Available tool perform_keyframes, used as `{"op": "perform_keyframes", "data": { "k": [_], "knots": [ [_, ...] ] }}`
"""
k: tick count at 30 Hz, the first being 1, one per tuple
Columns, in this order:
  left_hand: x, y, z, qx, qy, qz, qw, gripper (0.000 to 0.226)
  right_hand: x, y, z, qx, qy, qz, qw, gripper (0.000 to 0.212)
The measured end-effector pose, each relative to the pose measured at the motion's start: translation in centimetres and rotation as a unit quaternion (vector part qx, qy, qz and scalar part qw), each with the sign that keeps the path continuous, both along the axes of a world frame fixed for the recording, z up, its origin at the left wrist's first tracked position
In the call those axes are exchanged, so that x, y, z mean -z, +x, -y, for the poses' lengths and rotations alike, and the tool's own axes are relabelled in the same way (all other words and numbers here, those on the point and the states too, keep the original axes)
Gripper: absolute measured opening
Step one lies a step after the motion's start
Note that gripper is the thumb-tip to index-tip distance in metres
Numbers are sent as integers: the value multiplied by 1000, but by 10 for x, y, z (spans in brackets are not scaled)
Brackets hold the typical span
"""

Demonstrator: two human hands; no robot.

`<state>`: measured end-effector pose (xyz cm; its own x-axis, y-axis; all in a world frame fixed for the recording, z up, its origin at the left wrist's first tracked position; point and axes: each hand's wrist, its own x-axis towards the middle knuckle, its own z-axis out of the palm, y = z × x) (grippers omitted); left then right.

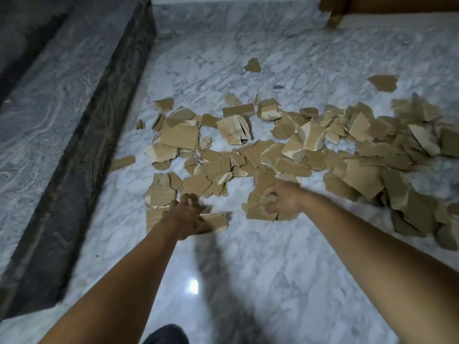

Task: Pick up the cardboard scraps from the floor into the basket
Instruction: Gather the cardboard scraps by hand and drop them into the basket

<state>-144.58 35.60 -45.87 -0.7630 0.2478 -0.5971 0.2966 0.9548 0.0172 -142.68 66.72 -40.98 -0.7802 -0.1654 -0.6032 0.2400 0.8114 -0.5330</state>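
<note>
Several torn brown cardboard scraps [285, 150] lie scattered across the white marble floor [248, 269], thickest toward the right. My left hand [188, 217] reaches down at the near left edge of the pile and grips a flat scrap [216, 220]; the hand is blurred. My right hand [283, 199] has its fingers curled round a bunch of scraps [260, 209] at the near middle of the pile. No basket is in view.
A raised dark-edged stone ledge [82, 135] runs along the left side. A wooden furniture leg [335, 13] stands at the far right. Two lone scraps [253, 65] [382, 81] lie farther back. My knee [166, 335] shows at the bottom edge.
</note>
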Motion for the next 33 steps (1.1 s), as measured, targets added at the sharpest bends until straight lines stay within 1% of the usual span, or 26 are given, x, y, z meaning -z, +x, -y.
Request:
{"op": "perform_keyframes", "data": {
  "k": [1,2,3,4,6,8,10,12,13,14,16,17,18,20,22,24,26,28,29,31,33],
  "knots": [
    [3,4,4,-9,17,-8,1000,60,9,4,14,-8,-22,-19,1000,13],
    [2,10,4,-22,37,-20,999,55,17,12,26,-26,-31,-43,998,11],
    [5,16,3,-30,48,-34,998,53,29,20,34,-48,-12,-72,996,12],
    [6,20,2,-37,49,-49,997,52,36,30,40,-75,33,-109,991,16],
    [7,26,1,-37,36,-67,996,50,45,44,43,-86,96,-144,981,20],
    [6,26,1,-27,53,-55,997,45,50,49,44,-101,119,-117,981,17],
    [7,21,5,-30,77,-35,996,43,47,44,44,-58,67,-37,995,21],
    [7,16,5,-28,84,-20,996,45,41,32,38,-16,29,12,999,14],
    [8,15,4,-29,84,-19,996,46,39,21,33,-7,35,12,999,9],
    [9,14,2,-28,79,-18,996,46,32,11,30,51,16,11,999,14],
    [14,12,3,-20,80,-27,996,47,25,-8,19,125,26,2,992,29],
    [19,10,5,-13,83,-30,996,47,32,-15,13,139,49,-2,989,44],
    [23,9,8,-5,84,-30,996,47,33,-18,9,122,91,9,988,54],
    [37,3,15,24,73,-28,997,42,41,-15,6,66,183,18,981,56],
    [46,1,17,32,60,-29,997,37,49,-6,8,82,230,2,970,61],
    [45,3,14,30,61,-49,996,39,54,3,13,104,254,-27,961,58],
    [46,7,9,23,73,-53,996,45,58,9,15,119,227,-61,965,51],
    [39,10,-1,7,81,-46,996,46,52,11,9,141,143,-115,973,47],
    [37,9,-3,-9,85,-42,996,42,49,8,5,162,101,-135,972,47],
    [31,9,-9,-15,91,-18,996,38,36,1,-6,207,51,-140,967,51],
    [25,8,-14,11,100,21,995,39,19,-6,-12,202,49,-120,971,57]
  ]
}}
